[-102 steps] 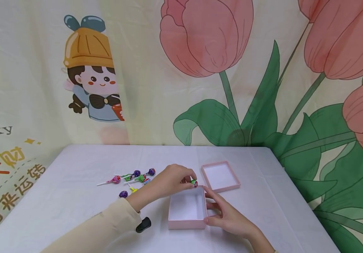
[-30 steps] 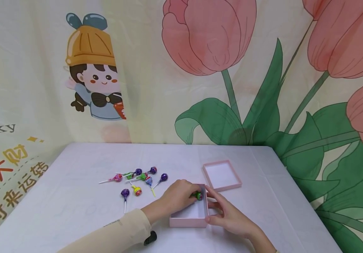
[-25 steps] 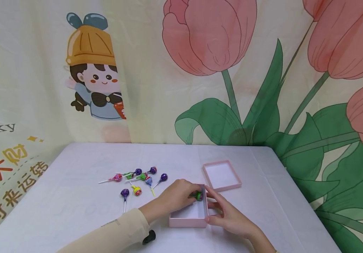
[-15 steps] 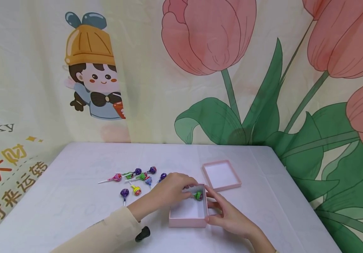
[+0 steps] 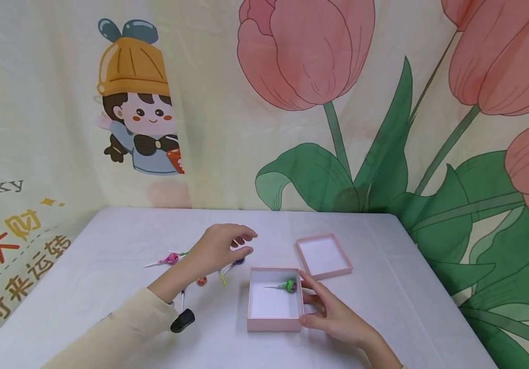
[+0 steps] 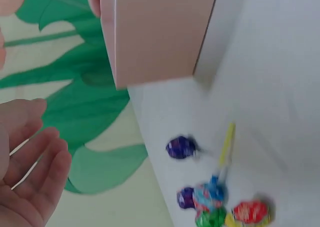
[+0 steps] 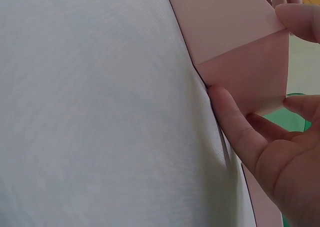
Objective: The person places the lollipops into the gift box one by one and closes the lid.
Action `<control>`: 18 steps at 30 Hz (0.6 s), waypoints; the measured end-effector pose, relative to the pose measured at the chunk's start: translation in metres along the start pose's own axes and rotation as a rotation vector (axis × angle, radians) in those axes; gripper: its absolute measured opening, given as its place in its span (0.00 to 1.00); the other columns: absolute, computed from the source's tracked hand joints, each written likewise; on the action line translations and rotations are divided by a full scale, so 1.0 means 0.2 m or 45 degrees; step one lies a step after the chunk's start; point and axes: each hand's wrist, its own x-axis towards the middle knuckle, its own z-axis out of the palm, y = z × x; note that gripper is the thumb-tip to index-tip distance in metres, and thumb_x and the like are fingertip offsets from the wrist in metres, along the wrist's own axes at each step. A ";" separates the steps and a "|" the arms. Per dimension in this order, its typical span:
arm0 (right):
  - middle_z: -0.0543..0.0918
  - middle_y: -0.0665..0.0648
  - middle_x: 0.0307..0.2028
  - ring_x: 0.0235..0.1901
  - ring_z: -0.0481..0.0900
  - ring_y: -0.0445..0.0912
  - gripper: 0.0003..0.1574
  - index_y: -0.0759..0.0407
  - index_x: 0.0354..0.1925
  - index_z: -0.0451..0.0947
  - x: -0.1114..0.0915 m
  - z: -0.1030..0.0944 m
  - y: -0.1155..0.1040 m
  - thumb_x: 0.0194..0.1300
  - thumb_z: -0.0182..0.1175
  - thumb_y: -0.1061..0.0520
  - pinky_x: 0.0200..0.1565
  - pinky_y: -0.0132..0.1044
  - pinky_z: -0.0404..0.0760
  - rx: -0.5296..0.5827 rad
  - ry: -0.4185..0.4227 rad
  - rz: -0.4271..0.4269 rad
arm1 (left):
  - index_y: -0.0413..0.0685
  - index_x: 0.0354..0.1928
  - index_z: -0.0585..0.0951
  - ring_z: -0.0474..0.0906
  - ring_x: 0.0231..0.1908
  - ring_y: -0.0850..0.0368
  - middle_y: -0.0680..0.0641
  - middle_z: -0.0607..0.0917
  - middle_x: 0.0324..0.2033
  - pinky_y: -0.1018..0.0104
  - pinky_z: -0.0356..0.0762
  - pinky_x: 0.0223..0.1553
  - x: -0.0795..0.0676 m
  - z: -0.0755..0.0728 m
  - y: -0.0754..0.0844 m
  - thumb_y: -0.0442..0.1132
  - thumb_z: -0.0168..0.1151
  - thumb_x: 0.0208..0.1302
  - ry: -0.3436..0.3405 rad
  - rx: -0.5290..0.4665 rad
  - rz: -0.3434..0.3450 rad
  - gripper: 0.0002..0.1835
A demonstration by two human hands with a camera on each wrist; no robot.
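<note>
My left hand [image 5: 218,248] hovers above the lollipops at the table's left, fingers loosely bent and holding nothing. Its thumb is apart from the fingers, also in the left wrist view. On the pink box's [image 5: 273,325] right side, my right hand [image 5: 338,316] grips the wall, thumb at the near corner and fingers farther back. One green-wrapped lollipop [image 5: 289,286] lies inside the uncovered box, its stick pointing left. Partly hidden by the left arm are a pink lollipop [image 5: 171,258] and others; the left wrist view shows a purple lollipop [image 6: 181,147] and a red-and-yellow lollipop [image 6: 251,212].
The box's pink lid [image 5: 323,255] lies inside up behind the box, to the right. A white cloth covers the table [image 5: 398,287]. Behind its far edge hangs a printed curtain [image 5: 209,128]. A small black object [image 5: 183,321] sits at the left sleeve's cuff.
The left hand has let go of the green lollipop in the box, then risen and moved left over the other lollipops. The right hand and box have stayed in place.
</note>
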 end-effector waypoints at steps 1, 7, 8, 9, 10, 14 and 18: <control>0.58 0.64 0.81 0.73 0.69 0.61 0.57 0.34 0.85 0.50 0.00 0.00 0.00 0.71 0.71 0.50 0.64 0.44 0.81 0.002 -0.001 -0.001 | 0.52 0.57 0.87 0.88 0.44 0.55 0.52 0.91 0.48 0.60 0.87 0.47 0.00 -0.02 -0.02 0.40 0.75 0.67 0.000 0.008 -0.034 0.17; 0.58 0.63 0.81 0.73 0.69 0.60 0.57 0.33 0.85 0.50 0.00 0.00 0.00 0.71 0.71 0.51 0.64 0.43 0.81 0.002 -0.001 0.001 | 0.50 0.60 0.86 0.88 0.48 0.49 0.47 0.90 0.51 0.53 0.87 0.50 -0.02 -0.10 -0.19 0.41 0.75 0.68 -0.031 0.071 -0.205 0.20; 0.58 0.64 0.81 0.73 0.69 0.60 0.57 0.34 0.85 0.50 0.00 0.00 0.00 0.71 0.71 0.51 0.64 0.43 0.81 0.001 -0.001 -0.003 | 0.50 0.60 0.85 0.88 0.49 0.48 0.47 0.90 0.51 0.52 0.87 0.51 -0.03 -0.10 -0.22 0.41 0.75 0.68 -0.040 0.081 -0.221 0.20; 0.58 0.64 0.81 0.73 0.69 0.60 0.57 0.34 0.85 0.50 0.00 0.00 0.00 0.71 0.71 0.51 0.64 0.43 0.81 0.003 -0.001 -0.006 | 0.49 0.61 0.85 0.87 0.49 0.47 0.46 0.90 0.51 0.51 0.87 0.51 -0.03 -0.11 -0.25 0.41 0.75 0.68 -0.048 0.091 -0.236 0.21; 0.58 0.64 0.81 0.73 0.69 0.61 0.56 0.35 0.85 0.50 0.00 0.00 0.00 0.71 0.71 0.51 0.64 0.43 0.81 0.005 -0.003 -0.010 | 0.49 0.61 0.85 0.87 0.49 0.47 0.46 0.90 0.51 0.51 0.87 0.51 -0.04 -0.11 -0.28 0.41 0.75 0.68 -0.056 0.100 -0.247 0.21; 0.57 0.65 0.81 0.73 0.69 0.61 0.56 0.37 0.85 0.50 0.00 0.00 0.00 0.72 0.70 0.52 0.63 0.39 0.81 0.015 -0.014 -0.031 | 0.48 0.61 0.85 0.86 0.49 0.47 0.45 0.90 0.51 0.48 0.85 0.52 -0.07 -0.11 -0.39 0.40 0.76 0.67 -0.063 0.109 -0.279 0.22; 0.57 0.64 0.81 0.73 0.69 0.61 0.56 0.36 0.85 0.50 0.00 -0.01 0.01 0.72 0.70 0.52 0.62 0.36 0.81 0.021 -0.017 -0.033 | 0.47 0.61 0.84 0.86 0.49 0.46 0.42 0.89 0.52 0.45 0.84 0.52 -0.10 -0.11 -0.46 0.39 0.76 0.67 -0.070 0.117 -0.308 0.21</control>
